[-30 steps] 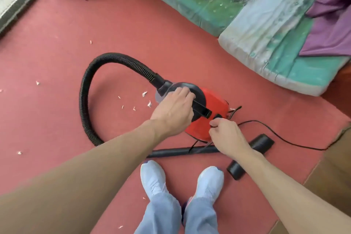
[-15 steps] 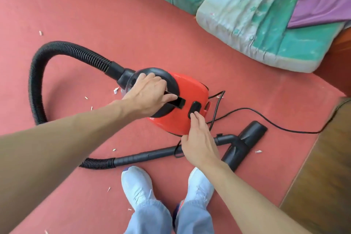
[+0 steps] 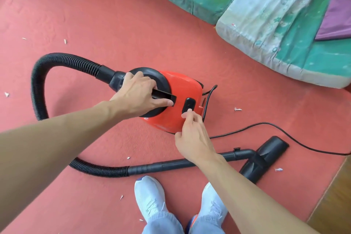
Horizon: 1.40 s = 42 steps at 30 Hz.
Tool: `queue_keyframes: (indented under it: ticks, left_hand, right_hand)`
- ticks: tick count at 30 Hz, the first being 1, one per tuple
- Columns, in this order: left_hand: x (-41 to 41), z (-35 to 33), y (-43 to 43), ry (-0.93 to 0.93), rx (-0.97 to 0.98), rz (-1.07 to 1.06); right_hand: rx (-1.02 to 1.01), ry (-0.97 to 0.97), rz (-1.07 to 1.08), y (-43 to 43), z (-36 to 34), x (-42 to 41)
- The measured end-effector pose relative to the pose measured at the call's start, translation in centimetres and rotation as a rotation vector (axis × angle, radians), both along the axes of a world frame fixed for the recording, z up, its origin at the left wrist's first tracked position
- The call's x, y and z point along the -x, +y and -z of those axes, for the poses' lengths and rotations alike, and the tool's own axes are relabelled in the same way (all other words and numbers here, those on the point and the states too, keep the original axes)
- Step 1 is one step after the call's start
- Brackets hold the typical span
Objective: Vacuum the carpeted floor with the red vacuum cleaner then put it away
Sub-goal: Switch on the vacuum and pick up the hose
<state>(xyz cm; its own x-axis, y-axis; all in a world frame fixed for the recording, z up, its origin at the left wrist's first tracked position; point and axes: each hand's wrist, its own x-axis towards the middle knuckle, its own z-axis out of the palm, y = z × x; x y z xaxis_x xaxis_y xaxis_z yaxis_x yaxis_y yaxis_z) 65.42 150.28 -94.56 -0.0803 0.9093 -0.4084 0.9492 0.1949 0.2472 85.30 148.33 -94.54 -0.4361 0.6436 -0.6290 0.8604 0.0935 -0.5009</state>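
Gripping the black carry handle point(image 3: 164, 97) on top of the red vacuum cleaner point(image 3: 180, 100), the left hand point(image 3: 138, 97) has its fingers point(image 3: 133, 79) curled over the far side of the bar and the thumb laid along the near side. The right hand point(image 3: 191, 137) sits at about five o'clock from it – loosely open, holding nothing, its forefinger tip touching the near end of the black oval switch point(image 3: 189, 105) on the red shell.

The cleaner rests on the red carpet point(image 3: 95, 24), near the middle of the view: a rounded red body with a black domed front. From that dome a ribbed black hose point(image 3: 40, 89) runs out toward nine o'clock, loops back round toward six, and joins a rigid black tube point(image 3: 171, 163) lying across the carpet just ahead of two pale shoes point(image 3: 150, 195). The tube passes under the right forearm and ends in a black floor head point(image 3: 266, 157) at about four o'clock. A black power cord point(image 3: 266, 124) leaves the rear of the body and trails off toward three o'clock.

Small white scraps point(image 3: 237, 109) dot the carpet on all sides. At one to two o'clock lie green and pale floral mattresses point(image 3: 284, 34) with purple cloth point(image 3: 338, 15) over them – well apart from the cleaner. A strip of wooden floor point(image 3: 334, 201) shows at five o'clock.
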Motion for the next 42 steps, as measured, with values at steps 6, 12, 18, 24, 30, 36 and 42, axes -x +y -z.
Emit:
queue_keyframes:
  ticks: [6,12,18,24,30,36,42]
  left_hand:
    - [-0.3,0.3,0.0,0.043,0.011,0.016]
    - [-0.8,-0.7,0.3,0.057,0.085,0.03]
    - [0.0,-1.0,-0.3,0.092,0.12,0.123]
    - [-1.4,-2.6,-1.0,0.138,0.002,0.188]
    - [-3.7,-7.2,-2.7,0.092,-0.09,0.137]
    - [-4.9,-9.9,-7.8,-0.11,0.366,0.084]
    - [-6.0,-9.6,-13.7,-0.057,0.556,0.115]
  right_hand:
    - [0.023,-0.154,-0.131,1.1,0.0,0.5]
    - [0.119,-0.305,-0.288,3.4,-2.1,1.2]
    - [0.061,-0.297,-0.37,4.7,-2.8,1.6]
    - [0.086,-0.24,-0.359,3.4,-3.5,-0.6]
    - [0.019,-0.25,-0.28,1.4,-6.9,-3.5]
    - [0.048,-0.32,-0.268,-0.9,-9.9,-4.3]
    - [0.071,-0.344,-0.342,-4.1,-10.3,-4.4]
